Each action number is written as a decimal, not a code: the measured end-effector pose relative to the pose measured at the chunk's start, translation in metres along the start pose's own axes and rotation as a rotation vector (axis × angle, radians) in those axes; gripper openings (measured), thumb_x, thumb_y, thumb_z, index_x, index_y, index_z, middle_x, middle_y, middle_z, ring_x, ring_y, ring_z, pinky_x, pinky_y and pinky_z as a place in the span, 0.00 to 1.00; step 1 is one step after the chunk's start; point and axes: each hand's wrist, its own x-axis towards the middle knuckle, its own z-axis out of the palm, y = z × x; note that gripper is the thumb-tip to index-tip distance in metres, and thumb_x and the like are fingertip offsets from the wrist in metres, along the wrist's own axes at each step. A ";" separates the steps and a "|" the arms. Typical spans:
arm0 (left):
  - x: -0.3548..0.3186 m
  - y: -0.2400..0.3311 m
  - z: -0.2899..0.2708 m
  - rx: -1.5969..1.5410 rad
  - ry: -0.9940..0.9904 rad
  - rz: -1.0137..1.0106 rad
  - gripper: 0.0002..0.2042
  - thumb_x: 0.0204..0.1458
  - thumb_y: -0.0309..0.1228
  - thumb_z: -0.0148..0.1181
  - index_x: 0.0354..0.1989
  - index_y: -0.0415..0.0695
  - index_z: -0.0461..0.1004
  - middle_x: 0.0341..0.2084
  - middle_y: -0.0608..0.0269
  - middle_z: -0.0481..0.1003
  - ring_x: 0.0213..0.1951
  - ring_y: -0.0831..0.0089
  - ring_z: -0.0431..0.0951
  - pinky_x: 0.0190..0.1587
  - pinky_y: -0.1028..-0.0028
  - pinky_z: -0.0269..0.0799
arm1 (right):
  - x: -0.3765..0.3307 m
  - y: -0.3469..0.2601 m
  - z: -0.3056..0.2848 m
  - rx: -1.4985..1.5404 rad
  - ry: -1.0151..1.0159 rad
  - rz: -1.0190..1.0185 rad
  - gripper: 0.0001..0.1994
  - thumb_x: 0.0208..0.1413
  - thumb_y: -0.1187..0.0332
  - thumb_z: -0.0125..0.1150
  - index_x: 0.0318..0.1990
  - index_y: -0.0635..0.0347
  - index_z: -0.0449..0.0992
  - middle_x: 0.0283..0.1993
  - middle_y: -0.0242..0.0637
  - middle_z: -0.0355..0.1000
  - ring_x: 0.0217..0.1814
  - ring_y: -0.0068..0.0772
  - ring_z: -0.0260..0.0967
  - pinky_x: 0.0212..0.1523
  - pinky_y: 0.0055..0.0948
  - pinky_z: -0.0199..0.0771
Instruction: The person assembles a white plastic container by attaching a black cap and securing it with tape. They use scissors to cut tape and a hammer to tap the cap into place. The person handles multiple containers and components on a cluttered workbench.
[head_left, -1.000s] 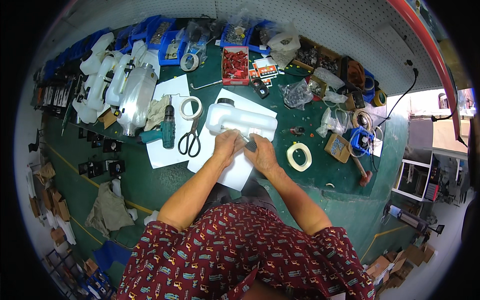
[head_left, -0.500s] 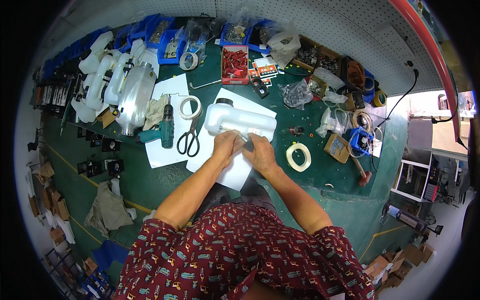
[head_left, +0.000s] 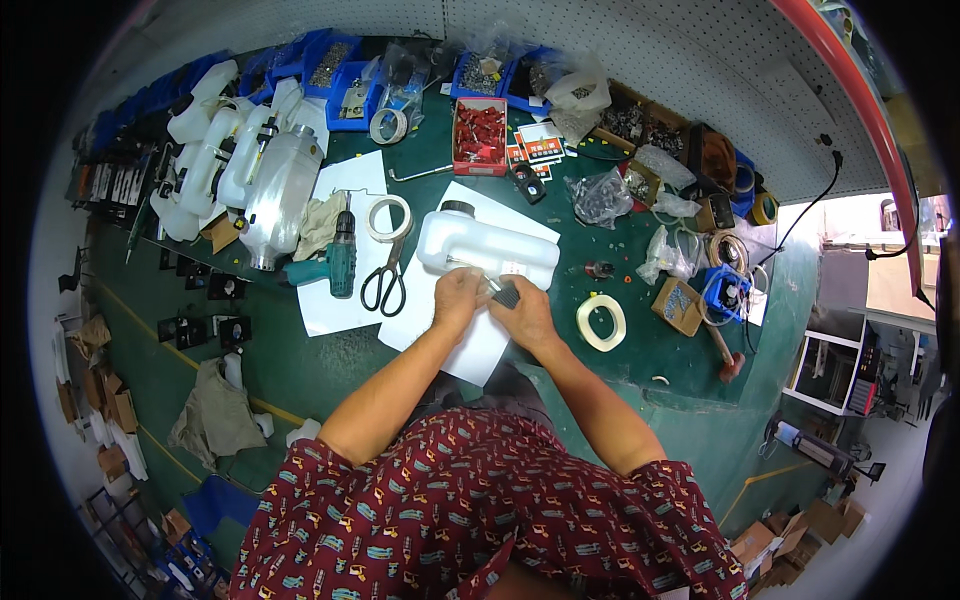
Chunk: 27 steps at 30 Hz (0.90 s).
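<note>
A white plastic tank [head_left: 480, 248] with a black cap lies on a white paper sheet [head_left: 470, 340] on the green bench. My left hand [head_left: 458, 297] rests against the tank's near side, fingers curled on it. My right hand [head_left: 527, 312] is closed around a dark-handled tool [head_left: 502, 291] whose thin metal shaft points at the tank. Both hands touch one another just below the tank.
Black scissors [head_left: 385, 285], a teal power drill [head_left: 338, 262] and a tape roll [head_left: 387, 217] lie left of the tank. Another tape roll [head_left: 601, 322] sits to the right. Several white tanks [head_left: 240, 165] stand far left; a red parts box [head_left: 479, 135] and blue bins are behind.
My hands have shifted slightly at the tank's near side; the tool in my right hand has turned a little. The tank stays where it was.
</note>
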 end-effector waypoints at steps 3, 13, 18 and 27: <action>-0.007 0.014 -0.022 0.566 0.041 0.520 0.07 0.66 0.28 0.60 0.44 0.38 0.80 0.36 0.56 0.81 0.35 0.63 0.82 0.40 0.66 0.79 | 0.001 0.005 -0.007 0.001 -0.057 0.070 0.24 0.50 0.63 0.74 0.53 0.64 0.78 0.42 0.55 0.81 0.46 0.57 0.81 0.50 0.43 0.80; 0.051 0.075 -0.044 1.500 -0.586 0.915 0.06 0.60 0.29 0.62 0.43 0.45 0.82 0.39 0.51 0.83 0.42 0.51 0.84 0.47 0.57 0.80 | 0.011 -0.007 -0.028 -0.041 -0.153 0.045 0.25 0.50 0.61 0.75 0.54 0.66 0.78 0.46 0.56 0.81 0.50 0.56 0.81 0.54 0.44 0.79; 0.058 0.089 -0.038 1.538 -0.752 0.909 0.03 0.58 0.26 0.61 0.38 0.42 0.80 0.35 0.51 0.81 0.41 0.50 0.84 0.46 0.55 0.79 | 0.013 0.004 -0.025 -0.143 -0.113 -0.031 0.23 0.50 0.63 0.74 0.52 0.65 0.79 0.41 0.55 0.80 0.44 0.55 0.80 0.49 0.44 0.79; 0.069 0.086 -0.047 1.376 -0.860 0.956 0.03 0.55 0.22 0.61 0.36 0.40 0.78 0.33 0.49 0.80 0.38 0.50 0.83 0.42 0.56 0.77 | 0.018 0.001 -0.024 -0.170 -0.142 -0.111 0.18 0.51 0.62 0.70 0.47 0.62 0.80 0.40 0.55 0.79 0.47 0.61 0.76 0.50 0.51 0.76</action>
